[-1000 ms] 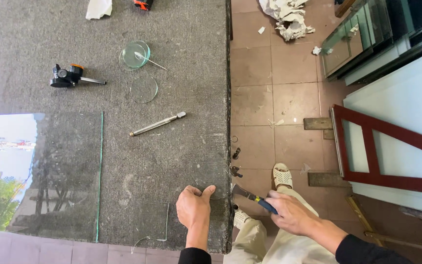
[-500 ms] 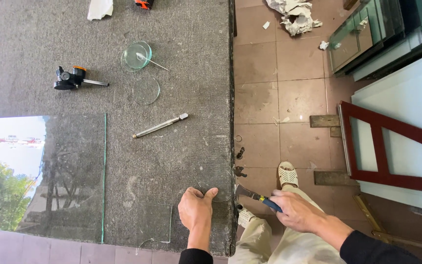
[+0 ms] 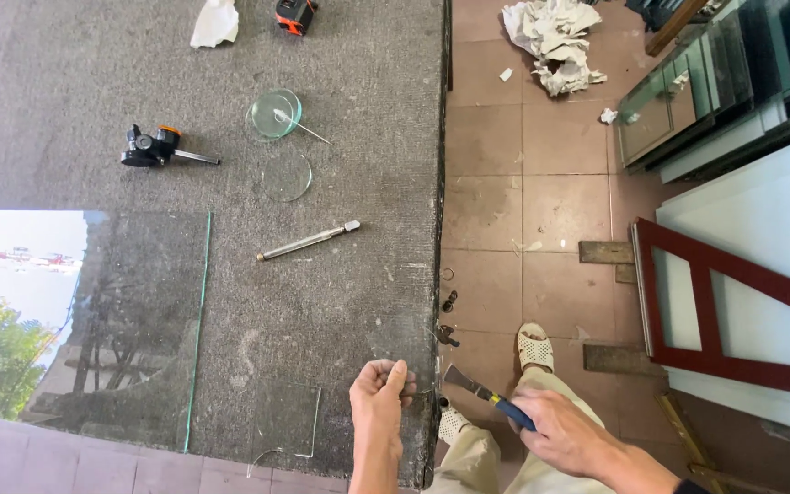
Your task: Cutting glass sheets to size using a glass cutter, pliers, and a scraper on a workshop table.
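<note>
Fingers of the left hand (image 3: 379, 402) are curled together in a loose fist at the near right edge of the grey carpeted worktable (image 3: 93, 82), pinching what appears to be a thin glass edge; the contact cannot be made out clearly. A blue-handled scraper with a flat metal blade (image 3: 482, 395) is gripped in the closed fingers of the right hand (image 3: 564, 434), held off the table edge above the tiled floor (image 3: 523, 201), blade pointed toward the table. A small clear glass offcut (image 3: 285, 423) lies just left of the left hand. A slim metal glass cutter (image 3: 308, 241) lies farther up the table.
</note>
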